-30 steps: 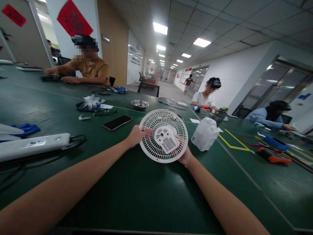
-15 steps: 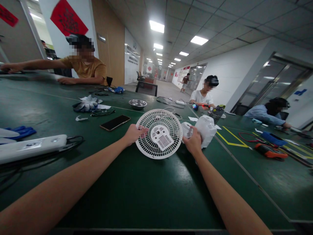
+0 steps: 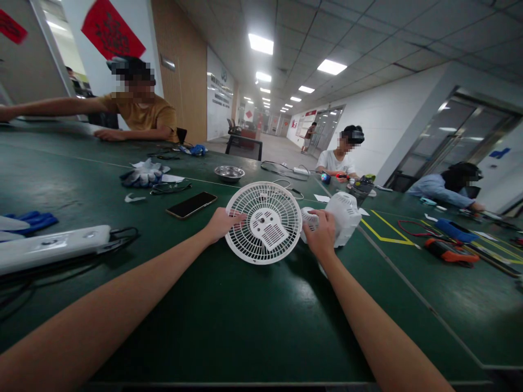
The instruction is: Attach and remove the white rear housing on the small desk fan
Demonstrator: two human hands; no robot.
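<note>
Here's the wide green desk [image 3: 229, 332], and out over it the grille [image 3: 267, 226], tilted up, the left hand [image 3: 220, 224] clamping its fingers on the rim! To its right stands the housing [image 3: 346, 213], and between them the right hand [image 3: 321, 235] has fingers wrapped around a smaller white cover [image 3: 309, 219]. Progress check: three separate pieces, by my judgement, none looking joined. Containers, then: the housing's inside is hidden, and beyond the grille the bowl [image 3: 229, 179] gleams, contents unclear.
</note>
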